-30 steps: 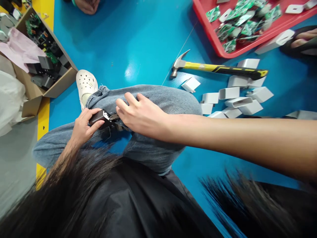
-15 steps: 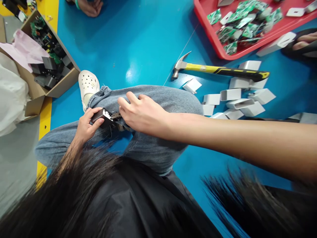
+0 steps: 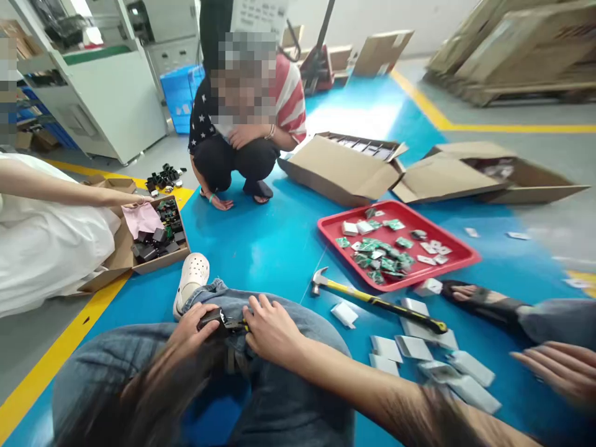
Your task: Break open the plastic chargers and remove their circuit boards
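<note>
Between the thumb and fingers of my left hand (image 3: 192, 328) is a small black plastic casing (image 3: 215, 319), held above my lap. My right hand (image 3: 274, 328) is closed around a pair of pliers (image 3: 236, 325); a bit of yellow handle shows by the fingers. The jaws point left and meet the open end of the casing, where something pale shows. Whether they grip anything inside is too small to tell. To the right, a claw hammer (image 3: 372, 299) with a yellow and black handle lies on the blue floor, partly over white plastic casings (image 3: 414, 347).
A red tray (image 3: 321, 231) holds green circuit boards and white pieces. At the left stands a cardboard box (image 3: 162, 263) of black casings, with another person's arm (image 3: 69, 186) reaching over it. One person (image 3: 246, 136) squats ahead; another's hand (image 3: 559, 366) is at the right.
My view has tilted up, bringing the squatting person and cardboard boxes into sight. My hands stay together at the black casing, pliers still at its open end.
</note>
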Demonstrator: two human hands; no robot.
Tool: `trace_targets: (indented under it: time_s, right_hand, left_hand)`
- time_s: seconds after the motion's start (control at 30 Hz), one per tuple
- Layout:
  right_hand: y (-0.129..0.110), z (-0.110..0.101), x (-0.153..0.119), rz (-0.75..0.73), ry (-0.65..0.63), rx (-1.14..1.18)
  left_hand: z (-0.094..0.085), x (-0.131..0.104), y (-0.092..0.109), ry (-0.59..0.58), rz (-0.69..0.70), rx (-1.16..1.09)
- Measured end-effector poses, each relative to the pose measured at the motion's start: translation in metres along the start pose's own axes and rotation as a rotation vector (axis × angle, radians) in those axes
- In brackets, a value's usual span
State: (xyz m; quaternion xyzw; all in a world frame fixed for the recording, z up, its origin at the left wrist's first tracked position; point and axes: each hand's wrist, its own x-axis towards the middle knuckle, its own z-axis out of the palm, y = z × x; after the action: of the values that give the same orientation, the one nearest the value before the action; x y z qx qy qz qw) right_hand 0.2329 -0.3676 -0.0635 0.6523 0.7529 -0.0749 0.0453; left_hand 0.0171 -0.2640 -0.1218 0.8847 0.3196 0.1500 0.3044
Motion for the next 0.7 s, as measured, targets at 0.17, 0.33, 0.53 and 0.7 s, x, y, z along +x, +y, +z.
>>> trace_targets:
  time_s: [0.17,0.33,0.53,0.7]
  right_hand:
    - [-0.004,-0.002,0.000,-0.009,-0.019,-0.006]
    - [-0.007,-0.014,0.008,0.006,-0.030,-0.049]
    - [-0.018,-0.026,0.006,-0.005,-0.134,-0.052]
    - [-0.013,-0.032,0.013,0.050,-0.176,-0.025]
  left_hand:
    - [-0.003,-0.002,0.003,-0.031,-0.076,-0.145]
    - [-0.014,0.006,-0.002,0.002,0.009,-0.106]
    - [-0.033,0.004,0.001,-0.025,0.171,0.046]
    - [-0.044,0.010,-0.001,0.032,0.296,0.216]
